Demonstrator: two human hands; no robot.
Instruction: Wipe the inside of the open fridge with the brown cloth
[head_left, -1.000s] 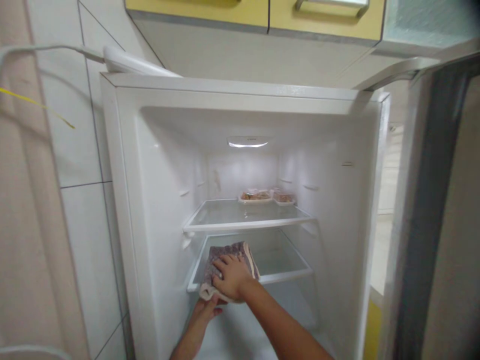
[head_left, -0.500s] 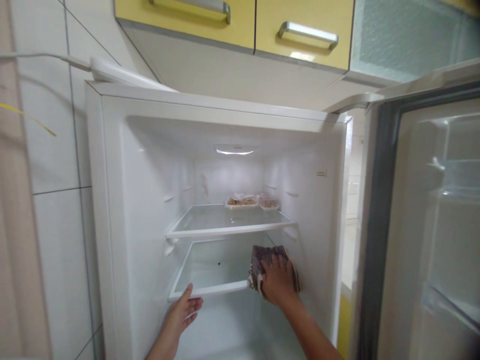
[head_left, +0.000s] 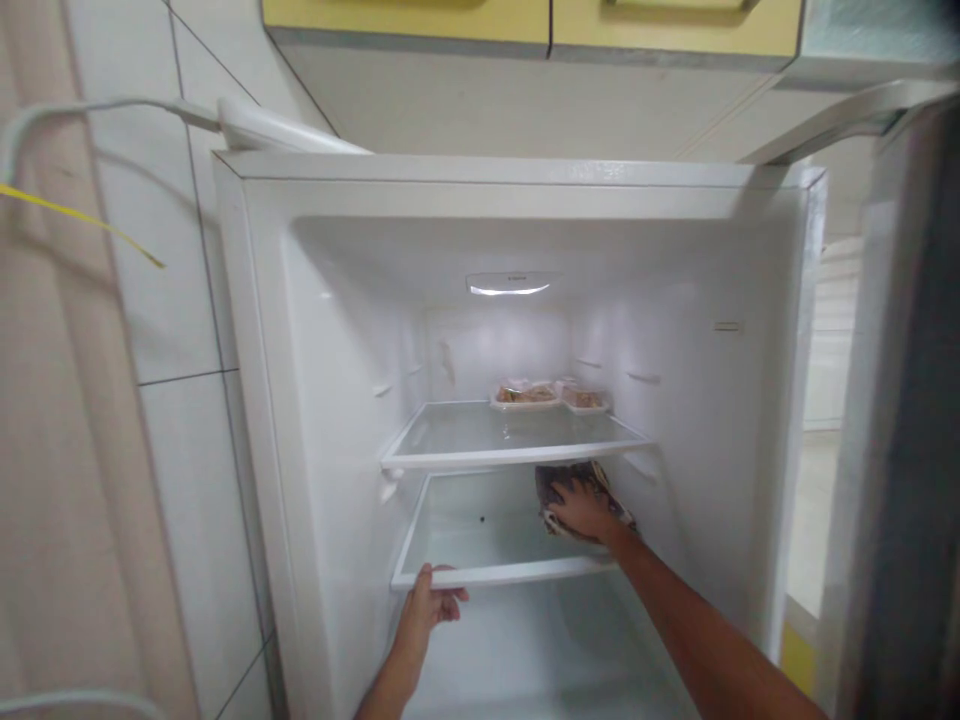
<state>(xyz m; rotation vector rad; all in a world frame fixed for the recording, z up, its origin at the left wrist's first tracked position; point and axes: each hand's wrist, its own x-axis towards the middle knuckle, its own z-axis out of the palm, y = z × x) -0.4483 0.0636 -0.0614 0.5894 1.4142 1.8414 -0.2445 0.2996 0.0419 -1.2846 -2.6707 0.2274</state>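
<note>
Brown, pale-edged and rumpled, the cloth (head_left: 546, 480) lies directly beneath the right hand (head_left: 586, 512), on the right part of the fridge's lower shelf (head_left: 457, 535). Its longer run slants from back left to front right, roughly along that forearm. The right hand is plainly nearer; its fingers are half spread over the cloth, though whether they pinch it cannot be told. The left hand (head_left: 426, 600) is well apart, at the front left corner, loosely curled at the rim; its grip is unclear. A dark speck (head_left: 482, 519) sits left of the cloth. Light streaks mark the cloth's dark, folded fabric.
</note>
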